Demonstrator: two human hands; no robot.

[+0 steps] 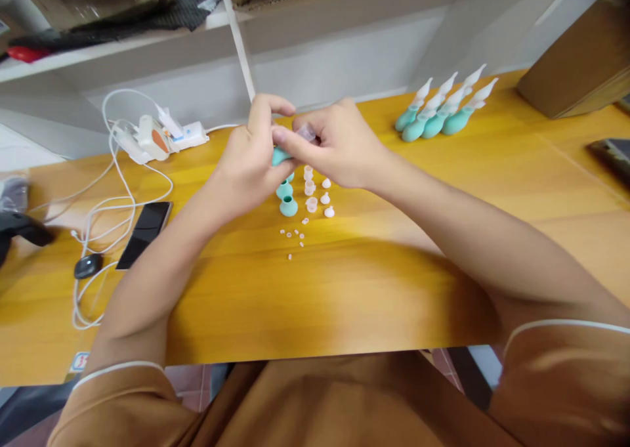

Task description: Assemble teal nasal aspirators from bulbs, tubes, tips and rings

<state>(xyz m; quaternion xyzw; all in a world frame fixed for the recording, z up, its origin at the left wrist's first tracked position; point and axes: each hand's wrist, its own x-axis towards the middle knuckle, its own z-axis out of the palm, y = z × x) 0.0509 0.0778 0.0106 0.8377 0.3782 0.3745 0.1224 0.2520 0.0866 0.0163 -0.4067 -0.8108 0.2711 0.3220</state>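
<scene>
My left hand (241, 155) is closed around a teal squeeze bulb (280, 156), which its fingers partly cover. Pinched in my right hand (344, 145) is a translucent plastic collar (306, 132), held at the bulb's mouth; whether it is seated there cannot be made out. Just below my hands, open-topped teal bulbs (288, 207) stand in a column on the table. Beside them run a column of clear collars (312, 204) and one of small white domed caps (329, 211). Several tiny pale rings (289, 235) lie scattered nearer to me.
Several teal bulbs with long white nozzles (434, 124) stand at the back right, near a cardboard box (575, 60). At left are a phone (144, 234), white cables (130, 201), a power strip (189, 136) and a black mouse-like object (88, 266). Shelving rises behind the table.
</scene>
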